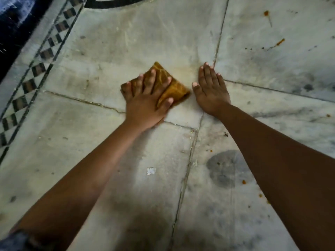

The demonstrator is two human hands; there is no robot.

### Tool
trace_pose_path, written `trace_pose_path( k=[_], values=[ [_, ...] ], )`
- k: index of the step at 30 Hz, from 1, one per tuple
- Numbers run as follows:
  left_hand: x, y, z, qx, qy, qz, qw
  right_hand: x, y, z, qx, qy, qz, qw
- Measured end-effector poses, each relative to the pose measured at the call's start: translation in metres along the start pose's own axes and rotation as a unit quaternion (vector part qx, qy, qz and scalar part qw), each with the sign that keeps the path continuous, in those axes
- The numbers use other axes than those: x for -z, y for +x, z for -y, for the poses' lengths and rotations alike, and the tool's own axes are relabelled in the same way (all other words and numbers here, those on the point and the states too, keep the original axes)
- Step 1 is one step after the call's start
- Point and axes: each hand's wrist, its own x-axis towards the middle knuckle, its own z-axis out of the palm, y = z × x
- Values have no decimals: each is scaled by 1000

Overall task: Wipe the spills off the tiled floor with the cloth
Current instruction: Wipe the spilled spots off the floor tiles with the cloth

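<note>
**Left hand presses the cloth by the tile joint; orange spots wait at the right**

The tiled floor point(181, 42) fills the view: pale marble slabs with dark grout lines, and a black-and-white chequered border point(34, 69) running along its left edge. Grey smudges mark the slabs nearer the person, the largest a round dark patch point(223, 169) on the near right tile.

The left hand point(146, 104) lies flat on the folded ochre cloth point(170, 86), fingers spread wide and pressing it down near the middle of the floor, just left of where four slabs meet. The right hand point(211, 91) rests palm-down on bare marble just beside the cloth, fingers together and straight, holding nothing; it looks like a brace for the body's weight.

Between cloth and right hand sits a faint yellowish smear point(183, 71). Smaller still are orange drips point(280, 42) towards the far right corner, and orange specks point(244, 182) along the near right side.

The wipe in hand probably goes best with the palm kept flat and the weight even, dragging the cloth across the smear in overlapping passes towards the grout line. The cloth looks stained already, so turning to a cleaner fold before the orange spots should avoid spreading colour.
</note>
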Motion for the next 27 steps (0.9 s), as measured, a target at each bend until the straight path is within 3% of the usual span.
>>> trace_pose_path(
  k=[2,6,9,12,15,19,22,24,27],
  values=[
    [3,-14,31,2,16,8,1000,1,0,0,0,11,8,1000],
    [20,32,73,166,-13,19,986,-1,-1,0,-2,2,-8,1000],
    [27,81,44,257,-84,45,962,-1,-4,1,-4,7,-16,1000],
    [15,81,-6,142,-69,54,986,0,-3,2,-5,28,-24,999],
    [3,28,-33,47,-16,1,999,2,0,3,-16,66,-22,997],
    [-2,-37,4,-33,13,16,999,2,-1,0,-20,63,-14,998],
    [4,-23,81,87,43,-12,995,1,-3,1,-19,26,-18,999],
    [17,3,118,198,2,0,980,0,-2,3,-18,14,-19,1000],
    [40,53,107,334,-79,31,939,-1,-2,4,-17,14,-19,1000]
  ],
)
